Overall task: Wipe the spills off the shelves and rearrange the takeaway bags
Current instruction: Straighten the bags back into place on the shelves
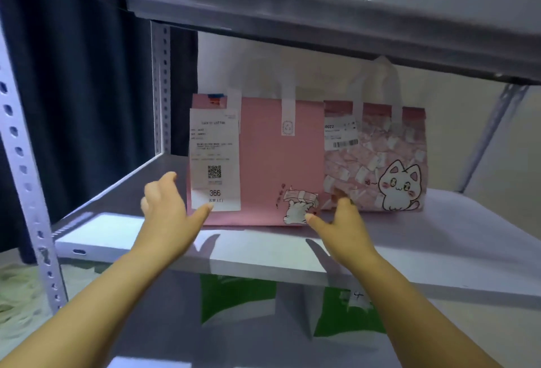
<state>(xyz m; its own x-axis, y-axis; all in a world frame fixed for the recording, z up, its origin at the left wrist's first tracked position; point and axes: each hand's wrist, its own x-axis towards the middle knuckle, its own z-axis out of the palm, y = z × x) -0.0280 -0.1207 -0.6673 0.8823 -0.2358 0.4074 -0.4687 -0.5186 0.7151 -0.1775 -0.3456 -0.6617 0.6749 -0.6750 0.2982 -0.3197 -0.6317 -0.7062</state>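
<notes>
Two takeaway bags stand side by side on the white middle shelf (439, 239). The plain pink bag (263, 160) carries a long white receipt (215, 160) numbered 366. To its right stands the cat-print pink bag (380, 163) with a barcode label. My left hand (167, 209) reaches at the pink bag's lower left corner, fingers spread and straight, thumb tip at the receipt's bottom edge. My right hand (342, 221) is open at the bag's lower right corner, thumb near the small cat drawing. Neither hand grips anything.
The upper shelf (292, 16) hangs low above the bag handles. Perforated metal posts (23, 163) stand at the left, with a dark curtain (87, 104) behind. Green-and-white bags (237, 297) sit on the shelf below. Bare shelf lies left of the pink bag.
</notes>
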